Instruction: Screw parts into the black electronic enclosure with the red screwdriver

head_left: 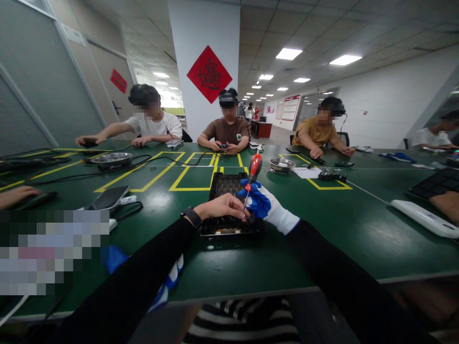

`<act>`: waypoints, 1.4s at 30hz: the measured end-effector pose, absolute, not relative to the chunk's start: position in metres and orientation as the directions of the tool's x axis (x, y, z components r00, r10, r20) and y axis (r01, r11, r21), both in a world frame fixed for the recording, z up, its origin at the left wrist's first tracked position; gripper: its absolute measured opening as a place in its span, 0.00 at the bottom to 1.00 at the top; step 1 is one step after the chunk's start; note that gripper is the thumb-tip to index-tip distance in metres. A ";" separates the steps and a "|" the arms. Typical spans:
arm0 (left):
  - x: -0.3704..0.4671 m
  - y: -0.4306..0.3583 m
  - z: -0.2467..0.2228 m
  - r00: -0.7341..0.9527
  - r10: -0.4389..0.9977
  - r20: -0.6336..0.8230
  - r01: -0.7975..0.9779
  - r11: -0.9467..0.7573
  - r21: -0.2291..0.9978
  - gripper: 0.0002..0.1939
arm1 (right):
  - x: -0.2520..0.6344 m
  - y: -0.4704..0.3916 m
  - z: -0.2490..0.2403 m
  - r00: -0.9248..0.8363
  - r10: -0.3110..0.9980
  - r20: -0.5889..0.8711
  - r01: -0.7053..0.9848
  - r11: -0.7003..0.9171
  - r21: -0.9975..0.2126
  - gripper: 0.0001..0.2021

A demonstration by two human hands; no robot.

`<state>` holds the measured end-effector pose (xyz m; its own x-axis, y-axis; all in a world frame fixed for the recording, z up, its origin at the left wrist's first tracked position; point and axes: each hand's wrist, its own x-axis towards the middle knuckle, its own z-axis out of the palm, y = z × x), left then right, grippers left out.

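1. The green table, marked with yellow lines, spreads beneath the work, and a person in a brown shirt sits at its far side
2. The black case lies open on it, straight ahead, below both hands
3. A metal bowl stands farther off, to the right of the case, with a sheet of paper just beside it
4. The right hand, in a white-and-blue glove, has its fingers wrapped around a red-and-black screwdriver
5. The left hand, bare, has bent fingers gathered near the tool's tip; I cannot tell whether they pinch the shaft or something small
6. The screwdriver slants above the case, handle up, shaft pointing down between the hands
7. A dark watch circles the left wrist
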<state>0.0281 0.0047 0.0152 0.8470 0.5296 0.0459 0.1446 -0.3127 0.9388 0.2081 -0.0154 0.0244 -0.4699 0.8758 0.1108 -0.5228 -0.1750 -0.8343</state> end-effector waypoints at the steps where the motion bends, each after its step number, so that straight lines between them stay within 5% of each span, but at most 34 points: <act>1: 0.028 0.004 0.016 0.847 0.529 0.041 0.150 -0.314 0.938 0.18 | 0.207 -0.014 0.023 -0.456 0.881 0.124 -0.522 -0.152 -0.840 0.12; 7: 0.028 0.004 0.016 0.842 0.539 0.038 0.150 -0.302 0.941 0.19 | 0.206 -0.009 0.018 -0.415 0.894 0.165 -0.561 -0.109 -0.821 0.09; 15: 0.028 0.004 0.017 0.842 0.538 0.040 0.150 -0.305 0.940 0.19 | 0.211 -0.014 0.029 -0.539 0.838 0.085 -0.552 -0.275 -0.788 0.16; 28: 0.029 0.000 0.020 0.856 0.516 0.027 0.156 -0.308 0.938 0.19 | 0.203 -0.011 0.022 -0.349 0.928 0.127 -0.554 -0.095 -0.827 0.10; 35: 0.028 0.003 0.019 0.859 0.510 0.044 0.141 -0.319 0.937 0.17 | 0.212 -0.014 0.030 -0.558 0.825 0.090 -0.554 -0.290 -0.780 0.20; 42: 0.028 0.005 0.016 0.870 0.488 0.064 0.124 -0.342 0.931 0.16 | 0.212 -0.013 0.023 -0.540 0.827 0.159 -0.557 -0.209 -0.804 0.17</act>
